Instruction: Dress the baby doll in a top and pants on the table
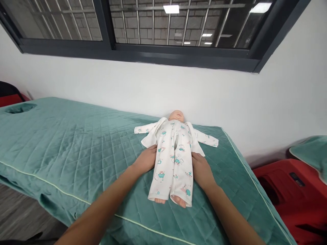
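A baby doll (176,115) lies on its back on the bed, its head toward the wall. White baby trousers (163,170) with a green and pink print cover its legs and reach up over its torso; the toes show at the cuffs. Under and beside them spreads a matching white baby top (150,137), its sleeves stretched out to both sides. My left hand (146,160) is closed at the left side of the trousers, fingertips partly hidden by the cloth. At the opposite side, my right hand (203,172) is closed on the trousers' edge, its fingers also partly hidden.
A green quilted cover (84,146) lies over the bed, with an opening (20,108) at the far left. Behind it stand a white wall (102,81) and a dark-framed window (153,56). To the right is a red plastic object (288,190) with green cloth (311,153).
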`<state>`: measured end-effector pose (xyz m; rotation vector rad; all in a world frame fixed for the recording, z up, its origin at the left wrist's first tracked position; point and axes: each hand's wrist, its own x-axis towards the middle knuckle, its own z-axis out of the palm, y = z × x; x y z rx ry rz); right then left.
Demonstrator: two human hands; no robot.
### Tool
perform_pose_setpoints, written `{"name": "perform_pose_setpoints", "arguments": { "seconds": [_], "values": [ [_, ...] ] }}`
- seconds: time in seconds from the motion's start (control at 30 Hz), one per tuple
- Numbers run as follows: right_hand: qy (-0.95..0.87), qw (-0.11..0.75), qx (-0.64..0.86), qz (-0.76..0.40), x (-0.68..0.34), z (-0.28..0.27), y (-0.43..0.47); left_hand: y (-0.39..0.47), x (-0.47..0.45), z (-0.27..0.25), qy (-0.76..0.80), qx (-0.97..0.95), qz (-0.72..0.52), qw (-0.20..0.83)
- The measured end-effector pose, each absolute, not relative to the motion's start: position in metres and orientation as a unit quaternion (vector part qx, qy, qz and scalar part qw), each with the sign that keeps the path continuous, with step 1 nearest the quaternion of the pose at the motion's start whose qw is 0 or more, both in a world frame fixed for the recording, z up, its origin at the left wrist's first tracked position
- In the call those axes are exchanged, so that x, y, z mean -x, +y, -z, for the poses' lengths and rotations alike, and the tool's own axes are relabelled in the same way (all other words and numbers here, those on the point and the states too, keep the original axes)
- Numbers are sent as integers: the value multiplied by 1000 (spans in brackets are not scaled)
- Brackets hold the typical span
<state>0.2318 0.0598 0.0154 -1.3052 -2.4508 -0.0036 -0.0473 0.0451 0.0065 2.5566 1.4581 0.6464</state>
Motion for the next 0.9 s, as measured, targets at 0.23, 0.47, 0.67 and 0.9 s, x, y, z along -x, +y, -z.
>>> {"name": "perform_pose_setpoints", "arguments": {
  "seconds": [0.23,0.47,0.67,0.9],
  "values": [
    [-860,200,470,-6,-233,-13,63,73,38,-10,458,-861,-212,61],
    [-859,290,420,-41,-259,-15,54,81,37,-8,425,-872,-241,7],
    [-873,259,410,-43,-257,-17,55,75,37,-3,449,-867,-209,-49],
    [-868,276,411,-27,-256,-17,54,35,44,-3,456,-845,-275,-48]
  ]
}}
